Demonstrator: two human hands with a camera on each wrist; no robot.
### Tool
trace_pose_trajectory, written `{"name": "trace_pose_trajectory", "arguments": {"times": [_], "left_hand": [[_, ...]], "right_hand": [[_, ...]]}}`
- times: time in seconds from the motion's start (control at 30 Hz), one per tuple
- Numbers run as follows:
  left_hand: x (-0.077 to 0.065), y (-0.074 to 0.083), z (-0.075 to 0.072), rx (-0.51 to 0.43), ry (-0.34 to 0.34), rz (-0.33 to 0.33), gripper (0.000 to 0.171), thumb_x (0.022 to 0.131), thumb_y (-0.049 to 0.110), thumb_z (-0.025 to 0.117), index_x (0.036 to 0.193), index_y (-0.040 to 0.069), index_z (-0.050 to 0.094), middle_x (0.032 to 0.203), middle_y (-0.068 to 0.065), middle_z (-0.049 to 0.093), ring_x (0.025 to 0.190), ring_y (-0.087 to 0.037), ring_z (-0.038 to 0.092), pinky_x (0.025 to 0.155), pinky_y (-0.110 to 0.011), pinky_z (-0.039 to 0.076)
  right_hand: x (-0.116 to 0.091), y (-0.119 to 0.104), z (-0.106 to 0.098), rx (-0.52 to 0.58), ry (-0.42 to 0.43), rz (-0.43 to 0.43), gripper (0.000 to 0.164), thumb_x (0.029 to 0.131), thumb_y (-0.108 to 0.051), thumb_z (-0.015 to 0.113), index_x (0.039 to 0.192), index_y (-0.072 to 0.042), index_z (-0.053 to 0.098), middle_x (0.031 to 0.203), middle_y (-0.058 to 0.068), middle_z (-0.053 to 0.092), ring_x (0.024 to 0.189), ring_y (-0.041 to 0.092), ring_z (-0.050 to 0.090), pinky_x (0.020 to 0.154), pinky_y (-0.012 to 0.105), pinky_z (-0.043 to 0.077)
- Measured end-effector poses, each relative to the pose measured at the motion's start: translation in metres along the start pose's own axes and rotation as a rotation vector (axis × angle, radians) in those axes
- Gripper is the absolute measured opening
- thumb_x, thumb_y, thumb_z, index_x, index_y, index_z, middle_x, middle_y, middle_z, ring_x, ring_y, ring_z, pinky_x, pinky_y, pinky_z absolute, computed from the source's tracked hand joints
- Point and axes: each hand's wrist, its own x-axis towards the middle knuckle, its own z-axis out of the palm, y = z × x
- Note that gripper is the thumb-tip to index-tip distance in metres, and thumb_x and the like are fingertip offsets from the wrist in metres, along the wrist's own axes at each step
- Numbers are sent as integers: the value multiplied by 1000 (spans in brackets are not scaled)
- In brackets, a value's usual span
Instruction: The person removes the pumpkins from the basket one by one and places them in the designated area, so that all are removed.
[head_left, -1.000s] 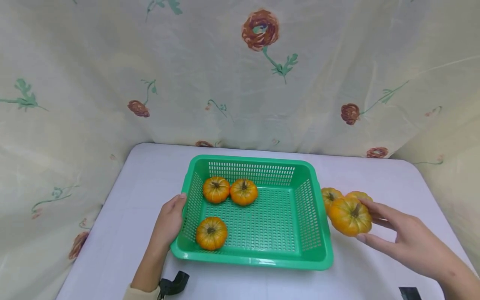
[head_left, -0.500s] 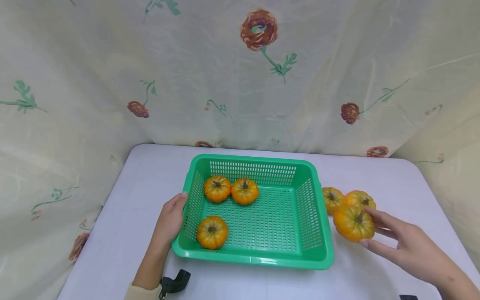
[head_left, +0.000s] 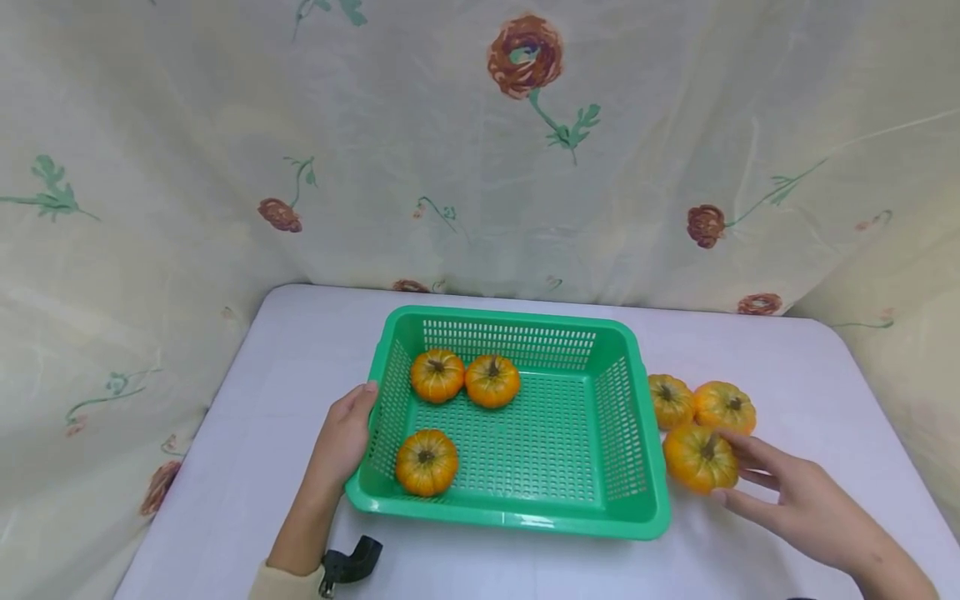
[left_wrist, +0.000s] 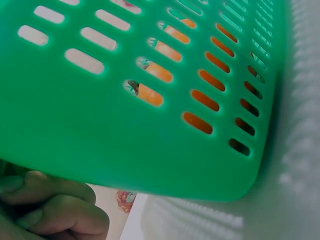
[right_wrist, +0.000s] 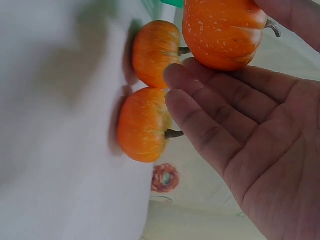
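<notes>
My left hand (head_left: 345, 435) grips the left rim of a green plastic basket (head_left: 517, 523), its fingers (left_wrist: 70, 215) curled at the edge in the left wrist view. Inside the basket sit three small orange pumpkins: one at the back left (head_left: 437, 377), one beside it (head_left: 492, 382), one at the front left (head_left: 426, 463). To the right of the basket, my right hand (head_left: 798, 500) holds another small pumpkin (head_left: 699, 460) between thumb and fingers. In the right wrist view this pumpkin (right_wrist: 222, 32) is raised off the cloth, stem pointing away from the table.
Two more pumpkins, one by the basket's right wall (head_left: 670, 402) and one to its right (head_left: 725, 407), stand side by side on the white-covered table (head_left: 810, 375). A floral curtain (head_left: 375, 125) hangs behind the table and along its sides.
My right hand has lowered the pumpkin toward the table and the front, so both pumpkins behind it show more fully. The left hand keeps its grip on the basket.
</notes>
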Motion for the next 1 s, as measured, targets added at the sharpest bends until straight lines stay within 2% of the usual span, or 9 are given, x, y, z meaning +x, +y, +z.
{"name": "trace_pose_trajectory", "arguments": {"times": [0.17, 0.33, 0.6, 1.0], "left_hand": [[1, 2, 0, 7, -6, 1, 53, 115, 41, 35, 136, 1, 63, 115, -20, 69, 99, -28, 67, 82, -33, 56], [0, 4, 0, 9, -9, -4, 54, 115, 41, 35, 137, 1, 62, 116, -21, 69, 99, -28, 67, 82, -34, 57], [-2, 4, 1, -16, -30, -8, 53, 115, 39, 33, 141, 0, 59, 119, -21, 68, 103, -29, 67, 84, -35, 57], [-4, 4, 2, -22, -22, -2, 54, 115, 40, 33, 141, 0, 59, 118, -22, 68, 101, -29, 67, 83, -36, 58]], "right_hand": [[4, 3, 6, 20, -8, -35, 75, 91, -27, 85, 152, -1, 49, 143, 28, 57, 112, 43, 68, 86, 48, 60], [9, 5, 11, 46, -38, -30, 74, 91, -25, 84, 152, -1, 49, 144, 30, 57, 112, 43, 67, 86, 52, 59], [18, 13, 19, 84, -118, 57, 76, 93, -27, 81, 153, 1, 45, 146, 33, 52, 116, 46, 65, 89, 55, 58], [25, 23, 29, 91, -127, 47, 75, 92, -29, 82, 151, 3, 47, 145, 31, 55, 117, 45, 65, 89, 53, 59]]}}
